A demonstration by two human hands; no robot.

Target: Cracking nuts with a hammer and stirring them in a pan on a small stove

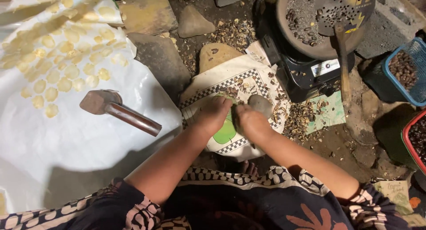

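Gripping a smooth grey stone [261, 105], your right hand [250, 121] pressed down on the checkered plastic sheet [248, 77] while your left hand [213, 114] pinched something too small to identify beside it. Many flattened yellow chips [57, 61] already lay at ten o'clock; dark roasted seeds [306, 23] remained in the pan [288, 39] at one o'clock.

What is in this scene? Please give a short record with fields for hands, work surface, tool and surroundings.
left hand: left hand pressed on the patterned cloth
right hand: right hand against a grey stone
tool: hammer lying on the white sheet, untouched
sheet contents: pale flat discs
right side: stove with pan of dark seeds; blue basket
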